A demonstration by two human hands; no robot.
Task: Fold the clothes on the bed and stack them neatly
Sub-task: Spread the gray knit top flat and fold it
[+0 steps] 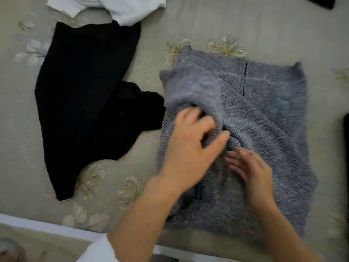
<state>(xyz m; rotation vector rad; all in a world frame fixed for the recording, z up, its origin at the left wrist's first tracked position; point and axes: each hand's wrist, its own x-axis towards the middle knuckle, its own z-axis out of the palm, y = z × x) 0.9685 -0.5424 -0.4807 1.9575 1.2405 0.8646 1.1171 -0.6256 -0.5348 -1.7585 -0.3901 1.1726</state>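
Bedspread [217, 21], left hand [190, 146] gripping grey sleeve [190, 87] — right hand [251, 169] flat

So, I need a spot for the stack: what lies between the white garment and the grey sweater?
Only bare flowered bedspread lies between the white garment and grey sweater, seen in the head view.

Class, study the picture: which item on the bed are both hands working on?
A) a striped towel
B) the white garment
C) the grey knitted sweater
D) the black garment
C: the left hand grips the folded-in sleeve of the grey knitted sweater and the right hand rests flat on it, while the black garment and white garment lie apart from both hands.
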